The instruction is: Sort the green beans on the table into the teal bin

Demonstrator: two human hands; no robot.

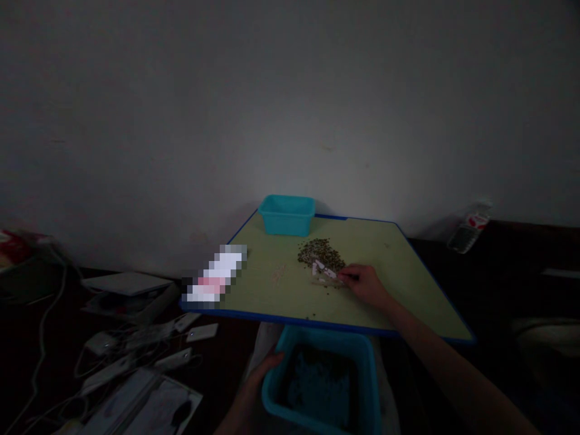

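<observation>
My left hand (259, 376) grips the left rim of a teal plastic tub (357, 356) held below the near edge of a small green table (408, 284) with a blue border. The tub's inside looks dark with some pale bits. My right hand (365, 284) rests on the table, fingers pinched on a small white card or paper piece (324, 272). The card touches the near edge of a pile of small dark green grains (319, 252). The room is dim.
A second teal tub (286, 214) stands at the table's far edge by the white wall. A blurred-out patch covers the table's left corner. White cables, chargers and papers (136, 356) lie at the left. A plastic packet (469, 229) sits at the right.
</observation>
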